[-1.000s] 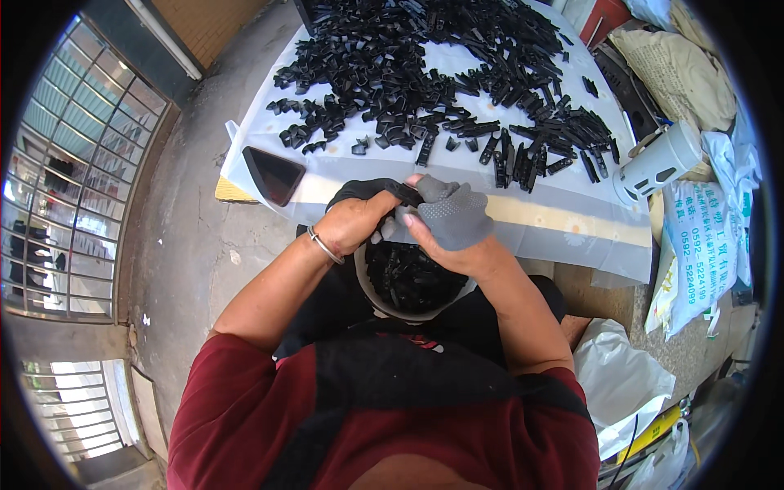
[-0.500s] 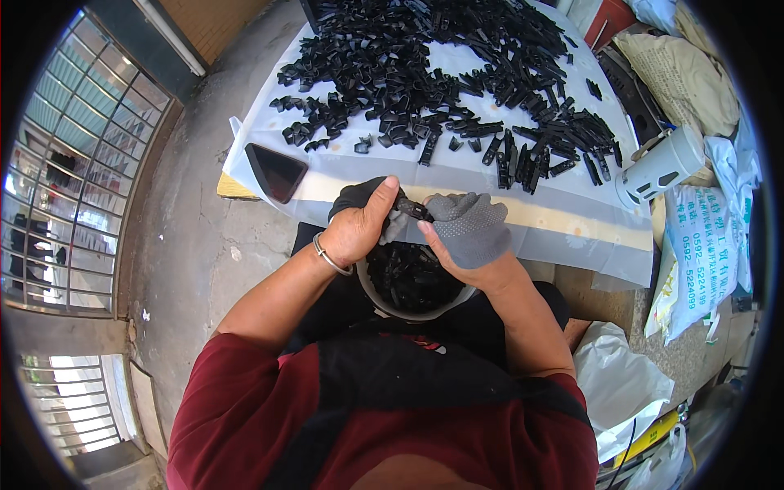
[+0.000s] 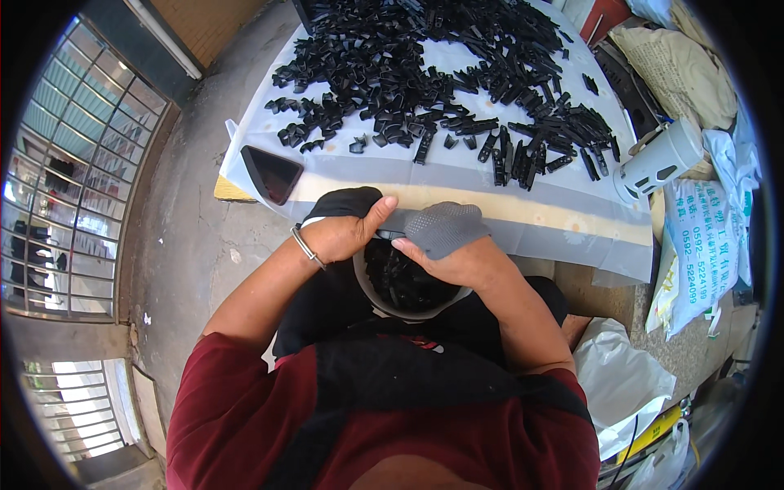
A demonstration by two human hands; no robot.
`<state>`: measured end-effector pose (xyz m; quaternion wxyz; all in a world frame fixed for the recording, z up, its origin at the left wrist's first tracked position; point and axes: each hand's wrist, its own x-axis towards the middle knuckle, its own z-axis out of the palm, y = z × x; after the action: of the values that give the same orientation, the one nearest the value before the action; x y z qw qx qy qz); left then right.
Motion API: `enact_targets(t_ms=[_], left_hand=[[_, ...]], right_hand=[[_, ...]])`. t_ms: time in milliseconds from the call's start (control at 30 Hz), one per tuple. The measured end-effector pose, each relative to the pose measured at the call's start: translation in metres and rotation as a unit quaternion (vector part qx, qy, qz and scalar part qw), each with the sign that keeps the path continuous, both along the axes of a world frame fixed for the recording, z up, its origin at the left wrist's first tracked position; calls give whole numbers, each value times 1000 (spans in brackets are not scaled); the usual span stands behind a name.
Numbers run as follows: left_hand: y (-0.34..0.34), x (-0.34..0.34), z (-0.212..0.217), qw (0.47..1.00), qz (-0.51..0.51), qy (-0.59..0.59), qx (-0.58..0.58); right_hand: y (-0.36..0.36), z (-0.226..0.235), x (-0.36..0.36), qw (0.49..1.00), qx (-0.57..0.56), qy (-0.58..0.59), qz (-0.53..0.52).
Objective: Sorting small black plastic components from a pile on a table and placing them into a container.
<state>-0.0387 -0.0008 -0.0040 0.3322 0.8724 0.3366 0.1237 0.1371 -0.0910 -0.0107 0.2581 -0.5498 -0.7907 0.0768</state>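
Observation:
Both hands meet over a light-coloured bucket [image 3: 380,310] that stands between my legs with many black plastic parts [image 3: 408,278] in it. My left hand [image 3: 347,224], in a black glove with the thumb bare, is closed on one end of a small black plastic part [image 3: 391,234]. Its other end is pinched by my right hand [image 3: 445,233], in a grey dotted glove with bare thumb. Most of this part is hidden by the fingers. Beyond the hands, a large heap of loose black plastic pieces [image 3: 367,90] covers much of the table.
A dark phone [image 3: 272,174] lies at the left of the white-covered table [image 3: 531,214]. To the right are a white tumbler [image 3: 660,161], a printed white sack [image 3: 694,253] and a beige sack [image 3: 678,73]. A white plastic bag [image 3: 616,376] is at the lower right.
Both hands have moved slightly left and lower, nearer the bucket. The black part between them has turned, and less of it shows. The view has shifted slightly.

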Motion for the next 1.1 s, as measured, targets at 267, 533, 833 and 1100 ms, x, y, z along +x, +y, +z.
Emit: enact_targets(t_ms=[267, 533, 833, 1100], left_hand=[[78, 10, -28, 947, 137, 87, 278], [49, 11, -23, 964, 108, 44, 240], [11, 20, 9, 998, -16, 64, 17], [15, 27, 4, 993, -84, 12, -77]], right_hand=[[62, -13, 15, 982, 66, -73, -161], [38, 3, 19, 966, -56, -154, -198], [0, 6, 9, 994, 46, 81, -55], [11, -7, 25, 994, 51, 92, -31]])
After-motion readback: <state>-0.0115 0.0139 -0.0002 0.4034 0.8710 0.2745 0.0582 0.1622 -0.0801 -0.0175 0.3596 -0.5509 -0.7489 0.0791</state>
